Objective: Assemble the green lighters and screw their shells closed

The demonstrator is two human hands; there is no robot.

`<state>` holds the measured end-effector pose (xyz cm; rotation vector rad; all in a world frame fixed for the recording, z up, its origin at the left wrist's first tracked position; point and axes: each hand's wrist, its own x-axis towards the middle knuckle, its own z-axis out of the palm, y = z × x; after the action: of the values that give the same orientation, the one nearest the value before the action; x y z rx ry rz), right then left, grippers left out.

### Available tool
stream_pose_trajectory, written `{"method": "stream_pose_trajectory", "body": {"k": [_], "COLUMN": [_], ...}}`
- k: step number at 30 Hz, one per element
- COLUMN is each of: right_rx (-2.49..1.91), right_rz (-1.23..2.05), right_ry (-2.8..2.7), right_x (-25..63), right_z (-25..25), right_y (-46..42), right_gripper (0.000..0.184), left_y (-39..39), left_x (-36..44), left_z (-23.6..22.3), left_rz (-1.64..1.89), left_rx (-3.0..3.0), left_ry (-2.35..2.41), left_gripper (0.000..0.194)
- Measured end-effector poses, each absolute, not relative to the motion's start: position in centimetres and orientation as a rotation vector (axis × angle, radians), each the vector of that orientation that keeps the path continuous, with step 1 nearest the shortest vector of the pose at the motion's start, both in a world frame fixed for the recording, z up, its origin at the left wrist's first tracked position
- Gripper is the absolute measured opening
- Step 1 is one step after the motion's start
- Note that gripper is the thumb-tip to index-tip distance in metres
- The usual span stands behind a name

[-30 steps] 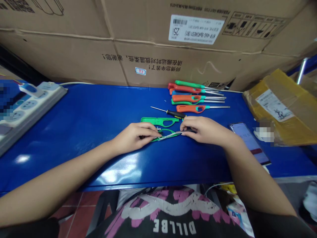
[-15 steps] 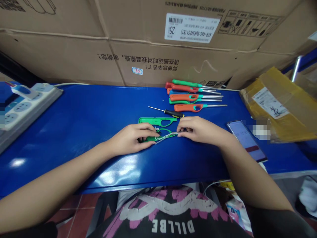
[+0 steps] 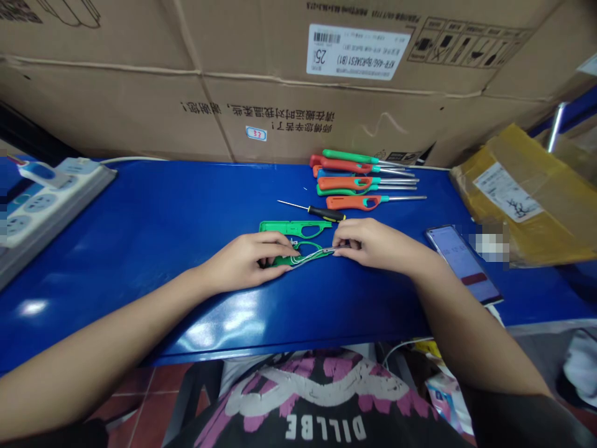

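My left hand [image 3: 254, 258] is closed around the grip end of a green lighter half-shell [image 3: 298, 257], which lies low over the blue table. Thin white wires [image 3: 305, 256] run along this shell from my left fingertips toward the right. My right hand [image 3: 366, 244] pinches a small metal piece [image 3: 329, 249] at the shell's narrow end; its far part is hidden by my fingers. Just behind lies the matching green half-shell [image 3: 295, 228], its hollow inside facing up. A screwdriver [image 3: 325, 213] with a black and yellow handle rests behind my right hand.
Several long-necked lighters [image 3: 349, 184] in orange, green and red lie at the back. To the right are a phone [image 3: 464, 261] and a yellow taped package [image 3: 522, 193]. A power strip [image 3: 41, 202] stands at the left. Behind the table rises a large cardboard box [image 3: 261, 99].
A thin strand that stuck out below the shell between my hands now lies closer along its edge. Both hands stay in nearly the same place.
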<state>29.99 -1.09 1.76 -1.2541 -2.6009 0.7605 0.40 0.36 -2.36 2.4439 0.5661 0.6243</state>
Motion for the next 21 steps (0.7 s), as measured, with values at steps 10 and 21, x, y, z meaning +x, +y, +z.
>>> {"method": "stream_pose_trajectory", "body": {"k": [10, 21], "right_rx": [-1.207, -1.114], "right_rz": [0.767, 0.7], "right_ry": [-2.596, -2.634], "right_x": [30.36, 29.83], "right_z": [1.64, 1.36], "right_y": [-0.91, -1.35], "right_gripper": [0.019, 0.016], "left_y": [0.35, 0.41], "left_x": [0.5, 0.47], "left_z": [-2.16, -2.38], "left_rz": [0.64, 0.626], "left_rx": [2.45, 2.44], "left_ry": [0.541, 0.543], "left_gripper": [0.028, 0.028]}}
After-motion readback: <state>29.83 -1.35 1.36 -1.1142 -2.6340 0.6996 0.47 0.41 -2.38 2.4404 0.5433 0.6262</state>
